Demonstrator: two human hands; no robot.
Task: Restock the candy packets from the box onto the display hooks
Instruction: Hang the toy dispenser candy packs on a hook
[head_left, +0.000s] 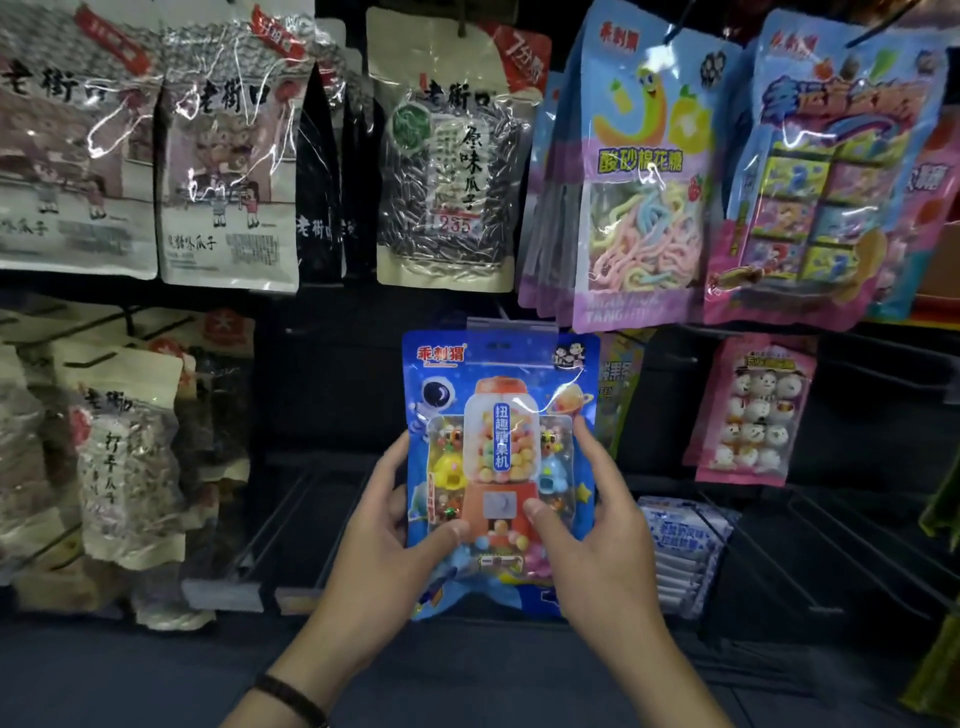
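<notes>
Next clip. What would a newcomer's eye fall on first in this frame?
First, the bright blue packet with a gumball-machine picture, dead centre and upright, gripped at its lower sides by the left hand and the right hand. Next come the pastel candy packs hanging at upper right, then the pale seed bags filling the upper left.

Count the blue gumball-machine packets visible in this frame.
1. The packet is at centre, gripped at its lower sides by the left hand and right hand, its top at a clear hook tag. Others could be hidden behind it.
</notes>
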